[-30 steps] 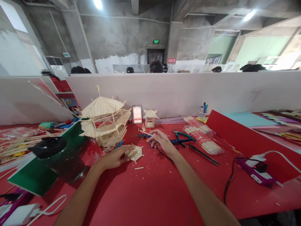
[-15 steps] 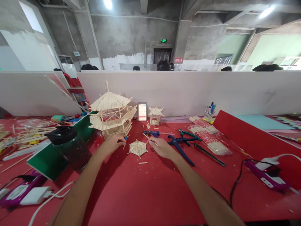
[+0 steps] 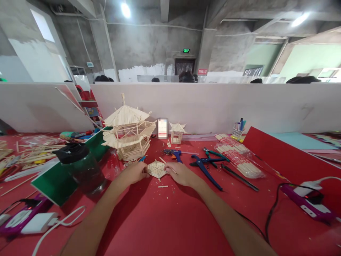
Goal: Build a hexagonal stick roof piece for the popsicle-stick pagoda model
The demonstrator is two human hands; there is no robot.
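Note:
A flat hexagonal lattice of pale wooden sticks (image 3: 157,170) lies on the red tabletop between my hands. My left hand (image 3: 137,172) has its fingers closed at the lattice's left corner. At the opposite edge, my right hand (image 3: 181,173) is closed with a thin wooden stick (image 3: 162,160) poking out from its fingers toward the upper left. The fingertips of both hands are partly hidden. Just behind my left hand lies a small blue object (image 3: 142,159). One short loose stick (image 3: 163,186) rests in front of the lattice.
A large stick pavilion (image 3: 126,131) and a small one (image 3: 178,133) stand behind. A glue gun (image 3: 174,154), blue cutter (image 3: 205,169), green-handled pliers (image 3: 214,153) and bagged sticks (image 3: 239,156) lie to the right. A dark bottle (image 3: 80,167) stands left; power strips (image 3: 309,202) flank the table.
My left hand has moved right and slightly down to the lattice's edge. My right hand has come down to its right edge. The view has shifted slightly.

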